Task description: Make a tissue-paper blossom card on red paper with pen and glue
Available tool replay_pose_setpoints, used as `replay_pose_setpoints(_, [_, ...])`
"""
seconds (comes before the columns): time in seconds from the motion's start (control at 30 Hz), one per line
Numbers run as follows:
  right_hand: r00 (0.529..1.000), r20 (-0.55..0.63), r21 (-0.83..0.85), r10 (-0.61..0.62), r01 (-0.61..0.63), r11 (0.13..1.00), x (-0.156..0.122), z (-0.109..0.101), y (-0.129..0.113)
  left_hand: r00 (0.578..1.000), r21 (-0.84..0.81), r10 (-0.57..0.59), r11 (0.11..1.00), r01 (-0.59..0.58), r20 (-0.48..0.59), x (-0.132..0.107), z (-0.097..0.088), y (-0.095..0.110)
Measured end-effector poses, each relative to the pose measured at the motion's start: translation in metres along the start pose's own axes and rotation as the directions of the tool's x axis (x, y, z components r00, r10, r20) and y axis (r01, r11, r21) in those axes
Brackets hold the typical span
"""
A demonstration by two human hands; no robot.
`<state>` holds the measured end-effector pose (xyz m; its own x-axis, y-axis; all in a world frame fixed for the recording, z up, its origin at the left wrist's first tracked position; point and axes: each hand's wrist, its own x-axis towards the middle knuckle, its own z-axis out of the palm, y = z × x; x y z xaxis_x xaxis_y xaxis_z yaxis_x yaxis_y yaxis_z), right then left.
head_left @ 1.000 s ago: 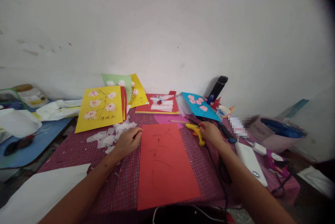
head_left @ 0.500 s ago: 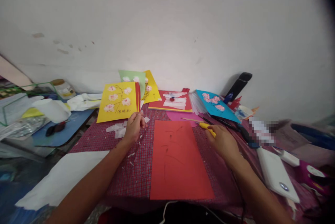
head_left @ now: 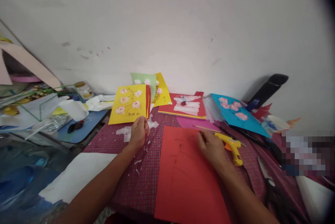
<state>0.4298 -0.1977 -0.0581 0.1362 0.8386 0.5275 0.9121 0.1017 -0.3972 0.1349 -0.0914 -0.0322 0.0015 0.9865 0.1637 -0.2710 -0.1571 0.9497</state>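
Observation:
A red paper sheet (head_left: 190,175) with thin dark branch-like marks lies in front of me on the checked tablecloth. My right hand (head_left: 211,147) is at its upper right edge, fingers loosely bent and thumb apart, with nothing visible in it. Just beyond that hand lies a yellow glue gun (head_left: 231,143), its front partly hidden by the fingers. Left of the sheet, my left hand (head_left: 140,131) is closed with fingertips together; whatever it pinches is hidden. Close behind it are white paper scraps (head_left: 124,133) and a yellow flower card (head_left: 128,103).
Against the wall lean a green card (head_left: 143,79) and another yellow card (head_left: 163,89). Red sheets (head_left: 164,107) carry white strips. A blue flower card (head_left: 240,117), a paper cup (head_left: 274,124) and black scissors (head_left: 272,189) are on the right. White paper (head_left: 75,175) lies at left.
My right hand has let go of the yellow glue gun and moved left to the red sheet's edge. The left hand stays closed in about the same place. The view has shifted.

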Motion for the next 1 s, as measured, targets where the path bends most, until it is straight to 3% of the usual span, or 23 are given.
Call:
replay_pose_setpoints(0.2, [0.998,0.054,-0.056,-0.012,0.015,0.998,-0.004,-0.004,-0.013,0.993,0.072,0.111,0.991,-0.114,0.042,-0.011,0.007,0.004])
replay_pose_setpoints(0.27, [0.997,0.067,-0.058,-0.044,0.048,0.997,-0.005,-0.005,-0.017,0.990,0.119,0.086,0.988,-0.099,0.110,-0.018,0.014,0.011])
replay_pose_setpoints(0.33, [0.995,0.076,-0.075,-0.070,0.076,0.994,-0.006,-0.005,-0.019,0.975,0.272,0.052,0.956,-0.111,0.215,-0.028,0.022,0.019])
replay_pose_setpoints(0.4, [0.994,0.074,-0.111,-0.083,0.091,0.990,-0.007,-0.005,-0.019,0.932,0.468,0.047,0.855,-0.224,0.361,-0.041,0.028,0.026])
replay_pose_setpoints(0.47, [0.995,0.065,-0.156,-0.074,0.083,0.984,-0.009,-0.005,-0.016,0.857,0.580,0.059,0.713,-0.395,0.511,-0.054,0.029,0.029])
replay_pose_setpoints(0.53, [0.997,0.056,-0.189,-0.056,0.066,0.980,-0.010,-0.005,-0.013,0.783,0.589,0.069,0.620,-0.519,0.618,-0.064,0.028,0.028])
replay_pose_setpoints(0.67, [1.000,0.003,-0.182,-0.026,0.027,0.983,-0.009,-0.005,-0.005,0.670,0.478,0.185,0.568,-0.670,0.719,-0.076,0.020,0.023])
replay_pose_setpoints(0.73, [1.000,-0.029,-0.143,0.003,-0.007,0.990,-0.008,-0.006,-0.001,0.678,0.489,0.233,0.536,-0.688,0.698,-0.086,0.014,0.023])
replay_pose_setpoints(0.83, [0.998,-0.044,-0.067,0.053,-0.056,0.996,-0.006,-0.008,0.003,0.757,0.601,0.238,0.485,-0.635,0.608,-0.114,0.000,0.024])
replay_pose_setpoints(1.0, [1.000,0.009,-0.024,0.009,-0.009,1.000,-0.006,-0.009,0.002,0.786,0.677,0.233,0.405,-0.614,0.573,-0.160,-0.029,0.026])
